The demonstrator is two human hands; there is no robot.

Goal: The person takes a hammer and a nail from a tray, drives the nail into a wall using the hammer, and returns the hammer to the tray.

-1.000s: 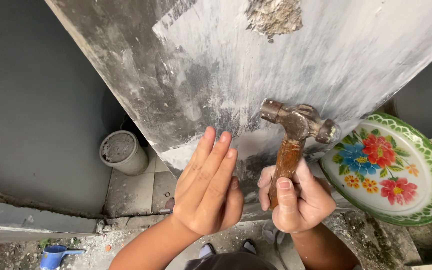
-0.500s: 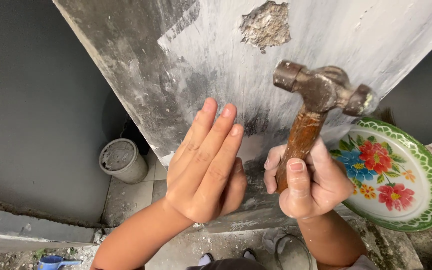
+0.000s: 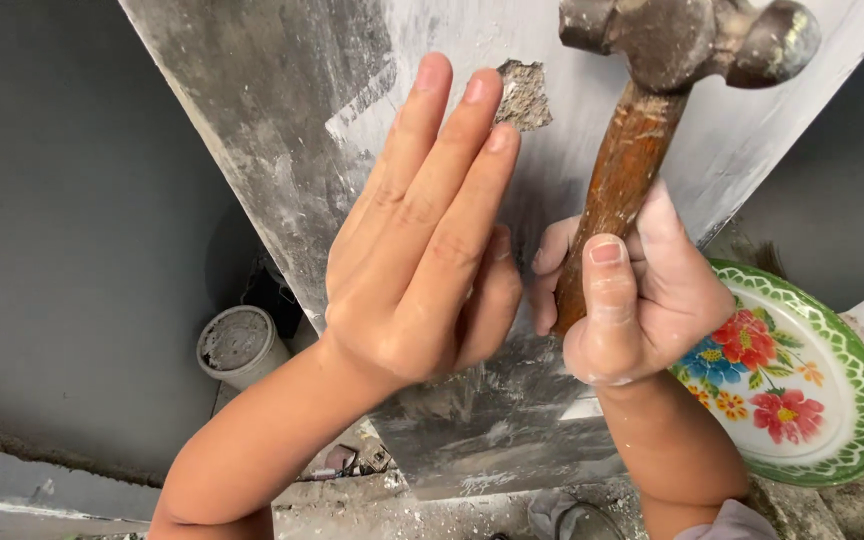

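Note:
My right hand (image 3: 632, 300) grips the brown wooden handle of a rusty ball-peen hammer (image 3: 672, 45), whose metal head is raised near the top of the view. My left hand (image 3: 427, 235) lies flat with its fingers together against a grey-white plastered wall (image 3: 282, 110). Its fingertips reach up beside a small broken patch (image 3: 524, 95) where the plaster is chipped away to rough grey material. The hammer head hangs to the right of that patch.
A round enamel plate (image 3: 832, 390) with a green rim and painted flowers rests at the lower right. A dusty grey bucket (image 3: 237, 345) stands on the floor at the lower left. A dark grey wall fills the left side, with rubble below.
Both hands and the hammer have risen up the wall and appear larger. The left hand's fingertips now reach the chipped patch, and the hammer head is level with it.

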